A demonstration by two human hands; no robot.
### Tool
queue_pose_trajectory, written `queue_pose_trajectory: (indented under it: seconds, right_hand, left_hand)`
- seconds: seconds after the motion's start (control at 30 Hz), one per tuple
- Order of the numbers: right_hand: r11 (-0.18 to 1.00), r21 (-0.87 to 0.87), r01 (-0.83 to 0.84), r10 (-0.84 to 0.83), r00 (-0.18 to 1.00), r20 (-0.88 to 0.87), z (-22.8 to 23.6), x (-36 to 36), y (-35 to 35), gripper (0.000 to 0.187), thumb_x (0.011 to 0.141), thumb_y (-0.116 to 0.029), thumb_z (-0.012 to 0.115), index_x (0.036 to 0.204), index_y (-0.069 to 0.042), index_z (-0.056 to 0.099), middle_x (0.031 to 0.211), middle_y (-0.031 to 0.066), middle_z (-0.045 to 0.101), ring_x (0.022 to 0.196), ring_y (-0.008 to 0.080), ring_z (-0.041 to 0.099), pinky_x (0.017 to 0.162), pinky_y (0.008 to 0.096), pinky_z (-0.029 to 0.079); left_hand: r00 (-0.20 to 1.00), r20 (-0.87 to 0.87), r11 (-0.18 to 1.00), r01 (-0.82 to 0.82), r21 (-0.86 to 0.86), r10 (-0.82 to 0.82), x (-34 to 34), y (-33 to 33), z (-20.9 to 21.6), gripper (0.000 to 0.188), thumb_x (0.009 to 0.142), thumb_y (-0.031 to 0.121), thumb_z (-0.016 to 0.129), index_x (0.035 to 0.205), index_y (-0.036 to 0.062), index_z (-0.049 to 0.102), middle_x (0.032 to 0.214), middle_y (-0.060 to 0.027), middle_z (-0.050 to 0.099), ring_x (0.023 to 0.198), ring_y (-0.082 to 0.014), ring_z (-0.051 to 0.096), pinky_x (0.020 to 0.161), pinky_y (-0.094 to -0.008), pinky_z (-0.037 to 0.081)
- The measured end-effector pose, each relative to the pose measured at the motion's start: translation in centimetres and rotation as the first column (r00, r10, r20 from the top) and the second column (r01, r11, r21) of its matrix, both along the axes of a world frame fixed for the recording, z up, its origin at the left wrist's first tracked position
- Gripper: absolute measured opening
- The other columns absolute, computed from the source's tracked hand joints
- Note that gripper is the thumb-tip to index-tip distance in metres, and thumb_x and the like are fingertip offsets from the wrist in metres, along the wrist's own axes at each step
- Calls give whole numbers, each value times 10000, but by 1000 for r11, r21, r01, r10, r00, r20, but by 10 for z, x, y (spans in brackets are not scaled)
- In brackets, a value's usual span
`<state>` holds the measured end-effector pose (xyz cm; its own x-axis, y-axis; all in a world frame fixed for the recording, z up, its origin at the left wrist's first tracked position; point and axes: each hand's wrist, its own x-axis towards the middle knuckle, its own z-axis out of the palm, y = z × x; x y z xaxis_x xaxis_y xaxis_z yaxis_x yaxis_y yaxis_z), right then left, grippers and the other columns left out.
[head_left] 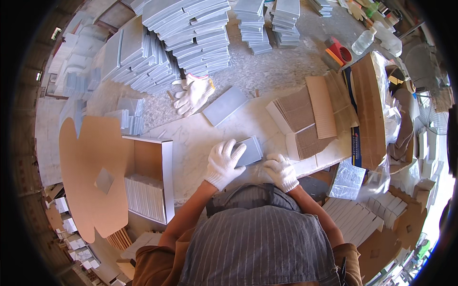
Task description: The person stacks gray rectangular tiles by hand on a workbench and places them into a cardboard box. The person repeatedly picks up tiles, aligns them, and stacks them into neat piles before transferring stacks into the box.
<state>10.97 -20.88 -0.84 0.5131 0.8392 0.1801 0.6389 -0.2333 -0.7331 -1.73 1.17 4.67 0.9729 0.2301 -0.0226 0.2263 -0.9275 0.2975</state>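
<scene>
My left hand [224, 164], in a white knitted glove, grips a small stack of grey rectangular tiles [251, 149] over the pale worktop, thumb and fingers at its left side. My right hand [282, 172], gloved alike, is just right of the stack with its fingers curled in. What those fingers hold, if anything, is hidden. Beyond the stack, a single grey tile [225, 106] lies flat. To the left, an open cardboard box [168, 181] holds a row of tiles on edge [144, 196], its large brown flap [95, 157] folded outward.
Brown cardboard pieces [300, 112] are stacked to the right, beside a large carton [369, 109]. Spare white gloves [193, 94] lie ahead, near tall piles of grey tiles [200, 38]. A red tape dispenser [338, 51] and clear bottle [363, 42] stand far right.
</scene>
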Motion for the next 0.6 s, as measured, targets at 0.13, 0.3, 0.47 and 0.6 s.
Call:
queue_pose_trajectory:
  seconds: [0.13,0.3,0.47,0.6]
  right_hand:
    - [1000,15,9,-9,1000,-16,-7,-1,-4,148,821,-113,706,968,-102,693,1097,103,652,995,316,656,831,407,532]
    - [1000,15,6,-5,999,-45,-9,-1,-3,140,822,-111,703,960,-93,687,1097,106,654,985,320,658,838,408,531]
    - [1000,4,-5,5,999,-46,-9,1,-6,134,826,-107,699,956,-82,687,1098,113,656,993,331,656,854,413,530]
    - [1000,5,8,-7,994,-107,-7,1,-7,136,818,-105,706,949,-73,688,1100,125,659,1012,341,652,867,424,528]
  left_hand:
    - [1000,-16,998,-21,59,22,4,-5,-2,765,652,354,860,1354,215,588,1325,-110,524,1249,-330,509,1041,-497,444]
    - [992,-129,997,6,75,4,9,-3,-7,845,695,397,845,1456,245,509,1377,-96,511,1299,-329,478,1077,-521,416]
    - [989,-103,993,111,46,-106,10,2,-17,829,694,381,833,1453,253,525,1369,-96,515,1296,-320,480,1085,-521,408]
    - [985,-78,987,156,47,-152,8,3,-19,816,698,380,821,1453,260,535,1376,-94,514,1298,-318,480,1095,-513,401]
